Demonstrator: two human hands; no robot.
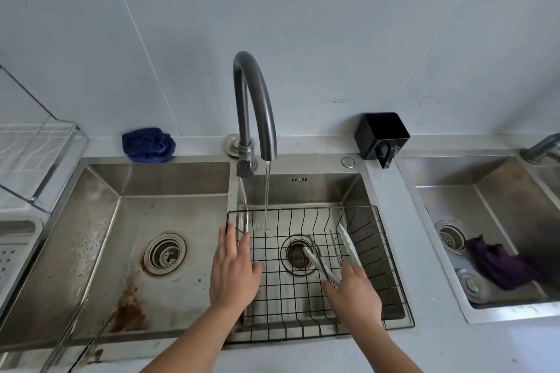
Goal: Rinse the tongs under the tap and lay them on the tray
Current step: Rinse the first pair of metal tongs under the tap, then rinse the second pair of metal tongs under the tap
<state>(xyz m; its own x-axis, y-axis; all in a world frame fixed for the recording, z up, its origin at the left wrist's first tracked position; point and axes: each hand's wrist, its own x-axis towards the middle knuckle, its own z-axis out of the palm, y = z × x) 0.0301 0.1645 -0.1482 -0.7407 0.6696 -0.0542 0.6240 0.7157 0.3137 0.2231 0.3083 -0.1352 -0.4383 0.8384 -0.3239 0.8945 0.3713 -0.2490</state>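
Observation:
The tongs are metal with pale tips, and their arms are spread apart. My right hand grips them near the hinge end. Their tips point away from me over the drain inside the black wire basket in the middle basin. The dark curved tap is running. Its thin stream falls to the left of the tongs without touching them. My left hand is flat and empty, fingers together, at the basket's left edge. A grey perforated tray sits at the far left edge.
The large left basin is stained and holds nothing. A long thin metal utensil lies across its front edge. A blue cloth and a black holder sit by the wall. A clear dish rack stands left. A second sink holds a purple cloth.

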